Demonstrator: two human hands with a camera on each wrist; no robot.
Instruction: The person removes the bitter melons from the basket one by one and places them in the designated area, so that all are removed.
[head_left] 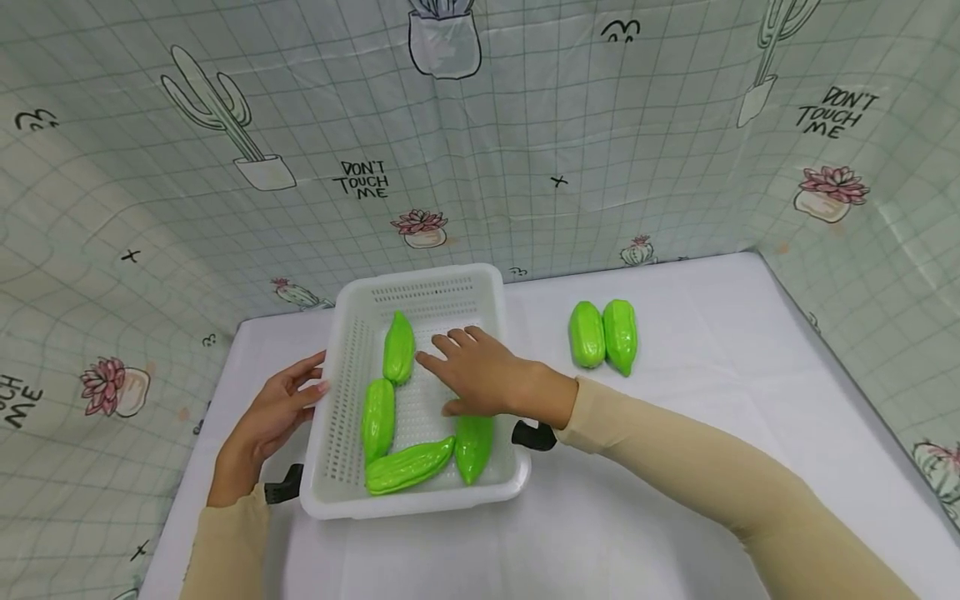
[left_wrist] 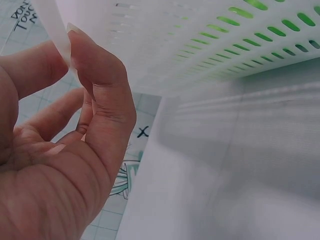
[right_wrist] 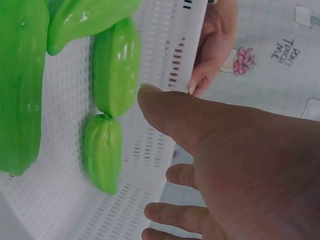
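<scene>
A white perforated plastic basket (head_left: 412,507) holds several glossy green, ridged gourds (head_left: 410,467), pointed at one end. My left hand (head_left: 273,412) is at the basket's left side; in the left wrist view its thumb and finger (left_wrist: 102,75) pinch the rim. Over the inside of the basket, my right hand (head_left: 483,371) spreads its fingers with nothing in them. Its palm and wrist partly cover the gourd (head_left: 474,454) at the right. Beyond its thumb, the right wrist view shows two gourds lying end to end, the lower one (right_wrist: 103,155) nearest the basket's far end.
Two more green gourds, a blunt one (head_left: 587,335) and a pointed one (head_left: 620,336), lie side by side on the white tabletop (head_left: 697,350), right of the basket. A printed grid cloth (head_left: 495,150) hangs behind the table and along its sides. Black straps (head_left: 534,436) circle both wrists.
</scene>
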